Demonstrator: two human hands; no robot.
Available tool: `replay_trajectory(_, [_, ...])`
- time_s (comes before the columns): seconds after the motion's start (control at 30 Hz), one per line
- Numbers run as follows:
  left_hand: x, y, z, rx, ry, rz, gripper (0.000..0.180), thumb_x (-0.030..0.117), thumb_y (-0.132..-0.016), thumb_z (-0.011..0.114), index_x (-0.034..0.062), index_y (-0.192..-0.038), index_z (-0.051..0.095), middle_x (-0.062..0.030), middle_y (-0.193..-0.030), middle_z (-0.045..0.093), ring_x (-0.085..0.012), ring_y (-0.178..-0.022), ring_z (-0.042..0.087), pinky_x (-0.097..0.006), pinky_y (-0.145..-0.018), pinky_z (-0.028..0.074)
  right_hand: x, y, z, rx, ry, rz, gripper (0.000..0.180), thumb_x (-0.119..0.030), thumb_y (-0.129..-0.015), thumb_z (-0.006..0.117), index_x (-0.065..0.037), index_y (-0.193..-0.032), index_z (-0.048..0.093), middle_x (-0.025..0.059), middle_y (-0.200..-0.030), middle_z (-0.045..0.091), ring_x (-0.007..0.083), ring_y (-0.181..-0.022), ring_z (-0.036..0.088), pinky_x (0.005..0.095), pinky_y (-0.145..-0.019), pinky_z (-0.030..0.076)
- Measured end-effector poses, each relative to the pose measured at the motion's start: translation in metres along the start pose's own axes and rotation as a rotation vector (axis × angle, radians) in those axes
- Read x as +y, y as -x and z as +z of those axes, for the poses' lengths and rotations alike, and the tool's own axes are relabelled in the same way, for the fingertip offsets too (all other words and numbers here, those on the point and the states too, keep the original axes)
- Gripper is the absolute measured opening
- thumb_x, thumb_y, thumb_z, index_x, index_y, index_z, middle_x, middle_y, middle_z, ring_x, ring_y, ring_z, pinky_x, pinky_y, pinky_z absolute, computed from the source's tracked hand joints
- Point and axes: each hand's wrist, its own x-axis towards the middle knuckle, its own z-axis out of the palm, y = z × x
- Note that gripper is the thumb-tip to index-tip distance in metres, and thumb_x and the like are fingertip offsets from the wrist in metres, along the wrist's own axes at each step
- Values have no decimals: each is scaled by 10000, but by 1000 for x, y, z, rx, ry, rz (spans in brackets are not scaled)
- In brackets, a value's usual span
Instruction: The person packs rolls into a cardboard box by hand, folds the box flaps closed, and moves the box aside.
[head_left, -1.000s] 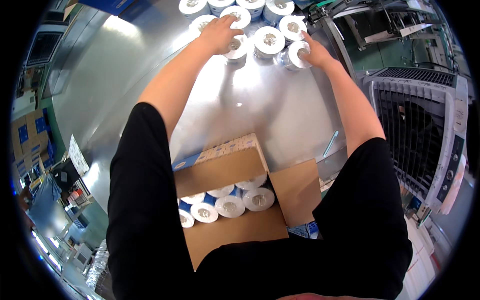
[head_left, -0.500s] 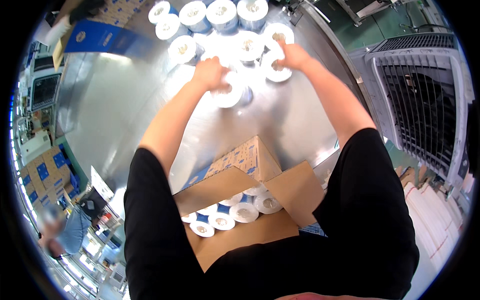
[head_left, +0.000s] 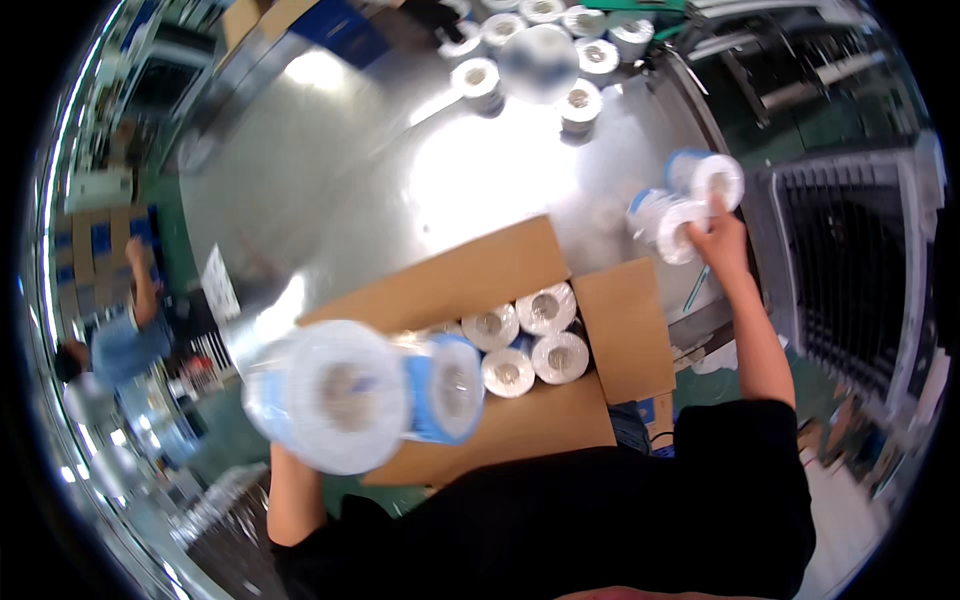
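Two white wrapped tape rolls with blue edges [head_left: 355, 395] hang blurred close to the camera, over the left end of the open cardboard box [head_left: 450, 285]. My left hand holds them from behind and is hidden; only its forearm [head_left: 290, 495] shows. My right hand [head_left: 715, 240] grips two or three more rolls [head_left: 690, 195] just beyond the box's right flap. Several white rolls [head_left: 525, 345] lie side by side inside the box.
The box rests on a shiny metal table [head_left: 330, 170]. Several loose rolls [head_left: 560, 60] stand at its far edge. A grey grated machine [head_left: 850, 270] is on the right. Another person [head_left: 120, 335] stands at the left near stacked cartons [head_left: 90, 260].
Both hands have pulled back from the cluster of rolls at the far side, each carrying rolls. The left bundle is now over the box; the right bundle is beside its right flap.
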Motion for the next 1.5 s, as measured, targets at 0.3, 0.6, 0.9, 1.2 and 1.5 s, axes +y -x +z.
replay_trajectory(0.3, [-51, 67, 12, -189, -1613, 573, 388, 115, -515, 717, 107, -903, 705, -114, -919, 476, -287, -973, 476, -383, -805, 406, -189, 128, -35, -556, -20, -950, 741, -139, -676, 760, 0, -1301, 387, 133, -777, 627, 270, -627, 611, 344, -582, 495])
replay_trajectory(0.6, [-86, 43, -20, -458, -1657, 522, 226, 96, -629, 661, 99, -853, 687, -118, -998, 507, -313, -1069, 442, -400, -880, 382, -264, 196, 167, -1093, 148, -783, 671, -137, -773, 588, 152, -1284, 263, 253, -728, 604, 370, -676, 615, 422, -574, 501])
replay_trajectory(0.9, [-69, -31, -2, 48, -1544, 629, 615, 205, -800, 568, 93, -1369, 363, -204, -1420, 287, -376, -1328, 244, -502, -1071, 183, -238, -2, 75, -250, -344, -302, 158, -147, -809, 600, -78, -946, 637, 64, -683, 649, 157, -604, 610, 297, -574, 481])
replay_trajectory(1.2, [-82, -66, -8, -113, -1525, 580, 578, 258, -818, 472, 44, -1348, 386, -214, -1425, 292, -395, -1322, 260, -526, -1067, 161, -85, -217, 117, -328, 435, 27, 886, -390, -713, 667, -77, -1413, 223, 198, -1044, 625, 333, -932, 617, 396, -797, 504])
replay_trajectory(1.5, [-61, -94, 11, -148, -1253, 338, 424, 199, -849, 464, 19, -1231, 506, -212, -1224, 483, -360, -1159, 441, -407, -1001, 314, -40, -260, 178, -190, 213, 1, 734, -215, -655, 712, 18, -1249, 350, 241, -927, 632, 367, -887, 616, 408, -794, 494])
